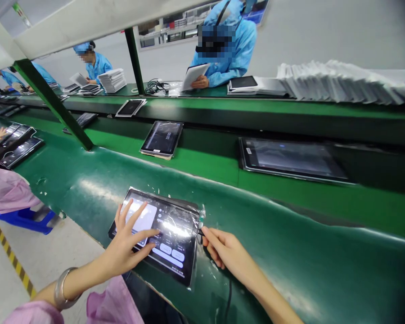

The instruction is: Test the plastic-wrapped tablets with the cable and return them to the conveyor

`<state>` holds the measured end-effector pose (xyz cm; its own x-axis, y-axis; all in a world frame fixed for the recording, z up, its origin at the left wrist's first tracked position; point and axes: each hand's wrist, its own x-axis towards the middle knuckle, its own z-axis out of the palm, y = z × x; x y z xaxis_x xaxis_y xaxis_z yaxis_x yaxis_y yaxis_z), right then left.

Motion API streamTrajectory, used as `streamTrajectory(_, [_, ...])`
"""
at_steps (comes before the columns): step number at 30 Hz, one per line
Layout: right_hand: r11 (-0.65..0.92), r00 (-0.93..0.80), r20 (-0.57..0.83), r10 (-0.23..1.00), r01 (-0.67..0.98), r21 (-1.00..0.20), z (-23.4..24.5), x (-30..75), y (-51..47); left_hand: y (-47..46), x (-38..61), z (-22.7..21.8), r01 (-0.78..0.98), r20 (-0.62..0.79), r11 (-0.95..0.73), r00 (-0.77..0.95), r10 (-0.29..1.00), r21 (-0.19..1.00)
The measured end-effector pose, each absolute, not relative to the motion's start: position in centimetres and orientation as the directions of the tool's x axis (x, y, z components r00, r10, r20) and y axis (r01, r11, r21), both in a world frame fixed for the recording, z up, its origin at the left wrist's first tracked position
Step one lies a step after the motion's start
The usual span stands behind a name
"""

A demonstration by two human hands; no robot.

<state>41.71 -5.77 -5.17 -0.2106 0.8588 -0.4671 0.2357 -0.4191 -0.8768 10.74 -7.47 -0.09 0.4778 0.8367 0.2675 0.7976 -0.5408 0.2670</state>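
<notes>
A tablet in a clear plastic sleeve lies lit on the green bench edge in front of me. My left hand rests on its screen with fingers spread, thumb and index touching the display. My right hand is closed at the tablet's right edge, pinching a small plug on a dark cable that runs down off the bench.
Two more tablets lie on the green conveyor beyond. A green post slants at left. Across the line, a person in blue holds a tablet beside white stacks. Another worker's pink sleeve is at left.
</notes>
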Motion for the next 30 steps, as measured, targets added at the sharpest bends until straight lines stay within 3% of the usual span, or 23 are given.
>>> streamTrajectory(5, [-0.426,-0.221,-0.473,0.853,0.229,-0.875,-5.9,41.8,-5.9,-9.3,10.2,-2.4,0.776,0.379,-0.618,0.538,0.753,0.127])
streamTrajectory(12, [-0.397,-0.238,-0.446,0.863,0.229,-0.889,-6.2,41.8,-6.0,-10.5,12.5,-4.4,0.682,0.272,-0.73,0.712,0.647,-0.047])
streamTrajectory(16, [-0.385,-0.247,-0.432,0.867,0.217,-0.897,-6.1,42.0,-6.0,-10.3,13.5,-4.2,0.667,0.196,-0.743,0.737,0.647,-0.055])
streamTrajectory(22, [-0.487,-0.39,-0.503,0.771,0.147,-0.861,-4.8,42.7,-4.8,-9.9,13.7,-5.4,0.605,0.299,-0.789,0.776,0.555,-0.105])
streamTrajectory(30, [-0.466,-0.311,-0.501,0.808,0.184,-0.866,-5.5,44.2,-5.4,-9.1,14.5,-5.4,0.575,0.385,-0.814,0.772,0.507,-0.082])
